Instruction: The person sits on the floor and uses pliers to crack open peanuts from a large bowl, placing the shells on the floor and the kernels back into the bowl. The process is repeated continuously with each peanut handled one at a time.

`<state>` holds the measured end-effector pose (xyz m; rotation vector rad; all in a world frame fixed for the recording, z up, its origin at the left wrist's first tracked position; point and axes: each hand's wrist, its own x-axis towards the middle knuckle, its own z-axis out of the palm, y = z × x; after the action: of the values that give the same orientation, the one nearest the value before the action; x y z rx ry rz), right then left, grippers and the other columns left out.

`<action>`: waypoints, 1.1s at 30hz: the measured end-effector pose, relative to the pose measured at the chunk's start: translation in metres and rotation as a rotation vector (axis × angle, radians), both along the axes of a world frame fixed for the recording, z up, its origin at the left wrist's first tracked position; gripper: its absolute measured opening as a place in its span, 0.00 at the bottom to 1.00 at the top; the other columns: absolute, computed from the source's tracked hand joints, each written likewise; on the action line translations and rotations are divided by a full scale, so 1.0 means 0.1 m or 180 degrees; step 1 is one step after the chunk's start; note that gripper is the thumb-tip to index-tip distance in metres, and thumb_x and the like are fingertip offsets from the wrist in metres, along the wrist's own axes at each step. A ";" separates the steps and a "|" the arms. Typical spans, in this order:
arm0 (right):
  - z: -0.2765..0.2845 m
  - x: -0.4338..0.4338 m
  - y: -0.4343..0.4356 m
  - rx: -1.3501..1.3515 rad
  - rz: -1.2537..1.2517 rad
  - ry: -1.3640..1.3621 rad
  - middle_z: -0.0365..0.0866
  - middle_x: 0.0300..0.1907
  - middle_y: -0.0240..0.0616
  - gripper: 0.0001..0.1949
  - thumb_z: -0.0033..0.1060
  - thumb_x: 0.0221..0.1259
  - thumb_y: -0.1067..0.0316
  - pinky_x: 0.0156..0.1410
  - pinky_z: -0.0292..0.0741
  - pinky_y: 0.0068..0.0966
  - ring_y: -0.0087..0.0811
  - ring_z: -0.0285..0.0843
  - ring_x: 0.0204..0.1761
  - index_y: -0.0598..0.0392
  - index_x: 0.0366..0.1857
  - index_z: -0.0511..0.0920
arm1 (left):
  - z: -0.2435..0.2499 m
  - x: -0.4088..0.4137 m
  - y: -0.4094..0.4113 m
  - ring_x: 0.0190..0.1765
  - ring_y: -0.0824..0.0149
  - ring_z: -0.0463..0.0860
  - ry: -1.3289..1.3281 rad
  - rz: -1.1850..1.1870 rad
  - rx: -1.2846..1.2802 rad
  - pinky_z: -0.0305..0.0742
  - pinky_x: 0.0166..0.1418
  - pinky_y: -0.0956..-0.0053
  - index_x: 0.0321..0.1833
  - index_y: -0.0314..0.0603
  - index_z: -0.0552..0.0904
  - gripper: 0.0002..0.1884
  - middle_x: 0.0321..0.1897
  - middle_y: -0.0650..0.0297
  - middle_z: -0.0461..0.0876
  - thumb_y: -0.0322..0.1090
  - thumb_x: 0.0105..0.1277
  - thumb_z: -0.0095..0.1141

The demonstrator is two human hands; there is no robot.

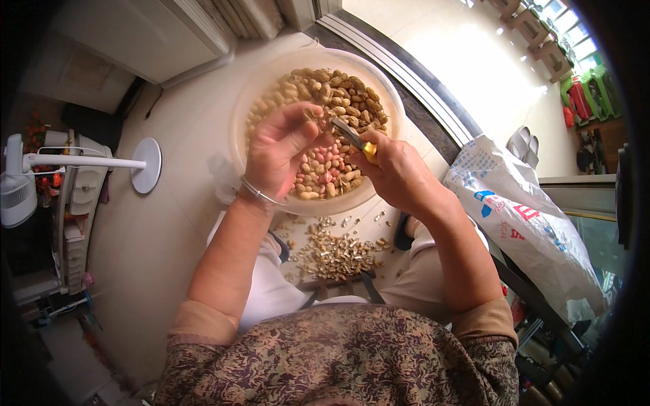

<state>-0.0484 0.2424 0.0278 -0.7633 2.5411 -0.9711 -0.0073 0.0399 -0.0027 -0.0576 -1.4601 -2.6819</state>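
Observation:
A wide pale plastic basin [393,101] stands on the floor before me, filled with peanuts in their shells [358,89]. Pink shelled kernels [330,162] lie among them on the near side. My left hand [284,142], with a bangle at the wrist, pinches a peanut [316,117] between thumb and fingers above the basin; my fingers partly hide it. In my right hand [398,162] is a pair of pliers [348,133] with yellow handles. Their metal jaws point left and reach close to the peanut; whether they touch it cannot be made out.
Broken peanut shells [337,251] are heaped on the floor between my feet. To the right leans a white woven sack [518,218] bearing print. A white pedestal fan [147,165] lies left of the basin in view. Sliding-door tracks [401,63] run behind it, with grey slippers [523,146] beyond.

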 end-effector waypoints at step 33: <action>0.04 -0.05 0.05 0.0599 -0.0153 0.0102 0.84 0.29 0.50 0.12 0.61 0.67 0.59 0.37 0.77 0.42 0.49 0.85 0.33 0.56 0.44 0.78 | 0.27 0.04 -0.02 0.35 0.70 0.86 0.0093 0.0639 -0.1090 0.85 0.43 0.76 0.47 0.32 0.77 0.09 0.37 0.57 0.83 0.18 0.65 0.55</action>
<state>-0.0532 0.2472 0.0321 -0.6710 2.6426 -0.7256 -0.0037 0.0380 0.0247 0.0259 -1.7935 -2.2439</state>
